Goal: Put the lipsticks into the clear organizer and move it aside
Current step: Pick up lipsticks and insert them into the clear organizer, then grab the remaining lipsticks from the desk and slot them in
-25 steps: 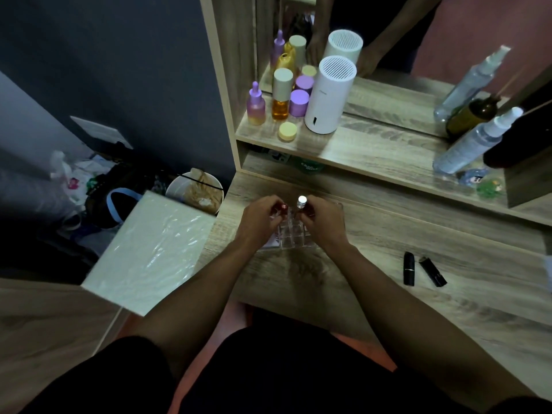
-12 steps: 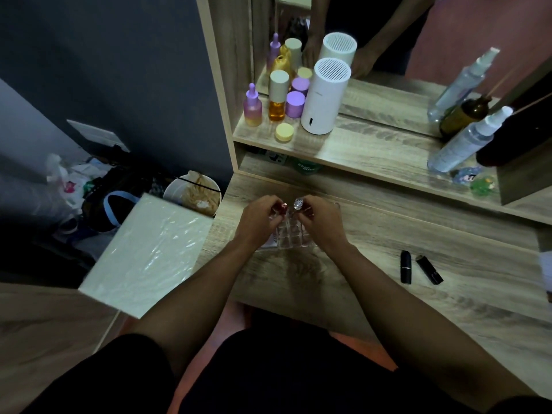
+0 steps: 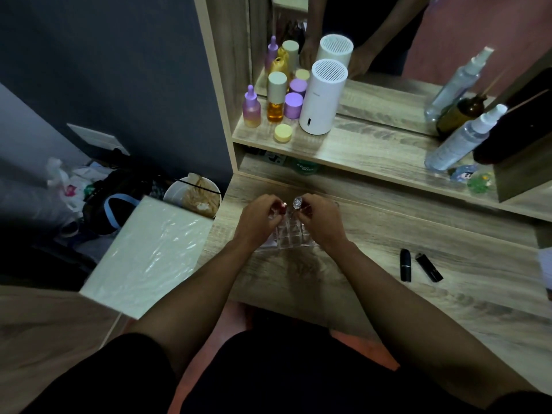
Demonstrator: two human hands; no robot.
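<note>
The clear organizer (image 3: 291,234) sits on the bench (image 3: 373,234) between both hands. The left hand (image 3: 258,218) grips a red lipstick (image 3: 282,206) and the right hand (image 3: 321,218) a silver-capped lipstick (image 3: 296,202), both over its far cells: loading is under way. Next they need seating upright, then the two black lipsticks (image 3: 418,265) lying well right. Compared with a second ago, the silver-capped lipstick has sunk lower.

Wooden desk (image 3: 343,282) bears clear organizer (image 3: 291,234), seemingly two black lipsticks (image 3: 405,265).
</note>
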